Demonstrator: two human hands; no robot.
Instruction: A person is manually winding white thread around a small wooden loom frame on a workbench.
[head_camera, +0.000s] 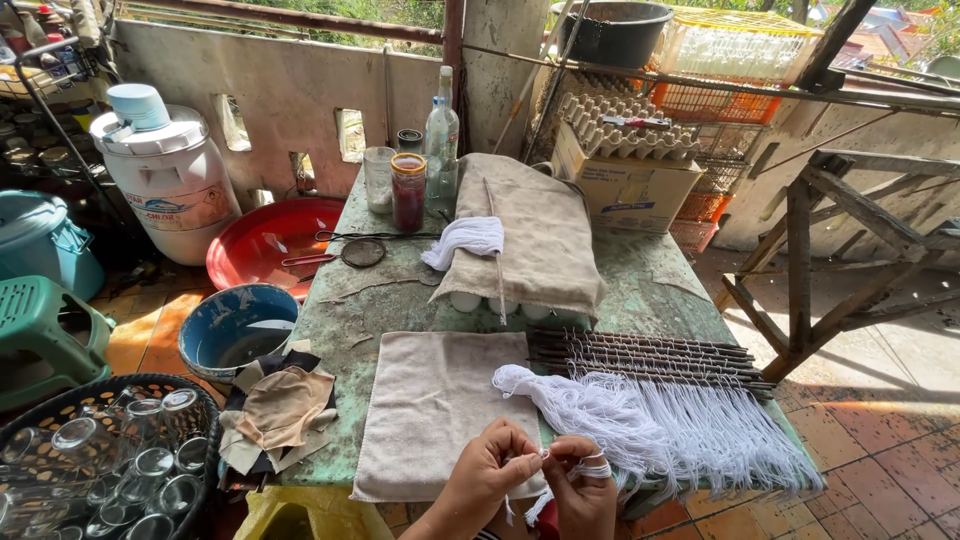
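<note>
My left hand (487, 472) and my right hand (582, 488) meet at the near edge of the worn green table (660, 285). Both pinch a thin white string (545, 455) between fingertips, and white string is wound round a finger of my right hand. Just beyond lies a heap of cut white strings (660, 425), hanging off the table's front. Under my left hand a beige towel (432, 405) is spread flat. Behind the strings lies a row of dark sticks (650, 355).
A beige cloth (540, 235) covers a tray of eggs, with a white string bundle (465, 240) on it. Jars and a bottle (440, 130) stand at the back, by an egg-carton box (625, 165). Left: red basin (265, 240), blue bowl (235, 330), rags (280, 410), basket of glass jars (110, 460).
</note>
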